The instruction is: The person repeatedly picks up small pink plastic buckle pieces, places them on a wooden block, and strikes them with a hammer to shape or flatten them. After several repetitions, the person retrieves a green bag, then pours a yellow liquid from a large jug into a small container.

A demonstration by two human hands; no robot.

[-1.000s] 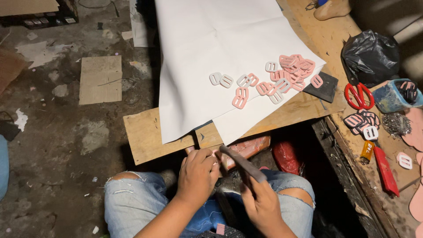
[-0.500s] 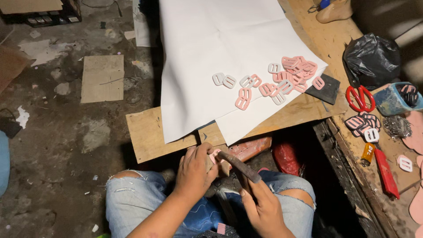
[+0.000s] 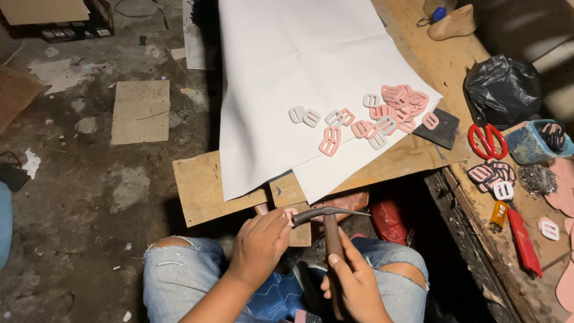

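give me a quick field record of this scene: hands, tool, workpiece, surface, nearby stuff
left hand: pinches a small pink plastic buckle against a wooden block
right hand: grips a dark metal hammer, head beside the buckle
surface: wooden board under large white paper sheet
on paper: pile of pink and white buckles
nearby: red-handled scissors, black plastic bag

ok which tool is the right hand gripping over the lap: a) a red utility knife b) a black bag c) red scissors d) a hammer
d: the right hand wraps the handle of a hammer, whose dark metal head sits against the small pink buckle pinched by the left hand; the red scissors lie untouched on the workbench.
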